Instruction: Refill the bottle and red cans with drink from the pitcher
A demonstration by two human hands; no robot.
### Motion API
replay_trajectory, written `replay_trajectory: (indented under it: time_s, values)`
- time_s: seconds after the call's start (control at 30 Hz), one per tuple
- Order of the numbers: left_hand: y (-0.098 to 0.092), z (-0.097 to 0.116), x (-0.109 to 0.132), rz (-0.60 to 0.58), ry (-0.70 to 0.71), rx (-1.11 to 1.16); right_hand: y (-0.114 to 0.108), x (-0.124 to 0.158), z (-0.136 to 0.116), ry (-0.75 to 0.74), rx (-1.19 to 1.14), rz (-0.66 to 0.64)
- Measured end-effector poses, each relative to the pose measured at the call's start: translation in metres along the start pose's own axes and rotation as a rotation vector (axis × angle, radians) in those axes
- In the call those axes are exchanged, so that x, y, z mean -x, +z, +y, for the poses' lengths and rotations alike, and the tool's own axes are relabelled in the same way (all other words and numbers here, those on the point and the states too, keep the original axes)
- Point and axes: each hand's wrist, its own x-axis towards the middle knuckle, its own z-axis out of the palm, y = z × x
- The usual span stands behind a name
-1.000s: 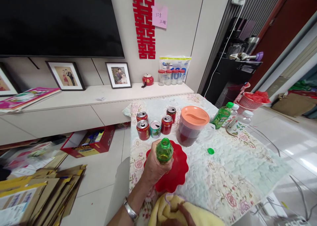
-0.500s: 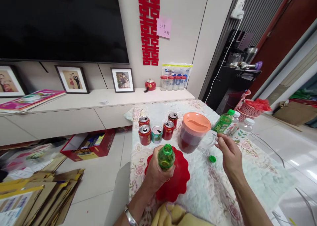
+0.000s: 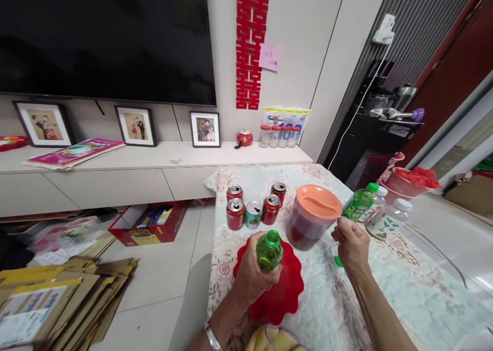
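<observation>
The left hand [image 3: 252, 275] has its fingers wrapped firmly round a green bottle [image 3: 268, 254], thumb across the near side and the rest of the fingers round the far left side. The bottle's mouth is uncapped and tips a little towards the viewer. It is over the left part of a red scalloped plate [image 3: 284, 298] on the table [image 3: 327, 305]; whether its base touches the plate is hidden by the hand.

The right hand [image 3: 351, 243] is curled tight, thumb folded over bent fingers, and closed on the handle of a clear pitcher [image 3: 304, 232]; the hand covers most of the handle itself. The pitcher stands upright beyond the plate, with dark red liquid inside and an orange lid [image 3: 319, 203] on top. Just beside the right hand, partly hidden by it, lies a green cap [image 3: 338, 261].

Left of the pitcher stand four red cans [image 3: 235, 215] and a teal can [image 3: 253, 216], their tops opened. To its right are a capped green bottle [image 3: 360, 203] and a clear jar with a white lid [image 3: 390, 220]. A yellow cloth [image 3: 272, 339] lies at the near edge, close to the plate.
</observation>
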Motion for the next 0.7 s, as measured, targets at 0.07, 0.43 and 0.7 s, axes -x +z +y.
replay_trajectory:
  time_s: [0.07, 0.43, 0.7]
  values:
    - [-0.001, 0.0, 0.0, -0.032, 0.02, -0.006, 0.0, 0.003, -0.014, -0.019, -0.013, 0.038]
    - [0.002, 0.001, 0.002, -0.074, -0.012, 0.053, -0.016, 0.035, -0.132, 0.085, 0.15, 0.043]
    - [0.003, 0.006, 0.005, -0.036, 0.035, 0.024, -0.02, 0.062, -0.168, 0.112, 0.431, -0.094]
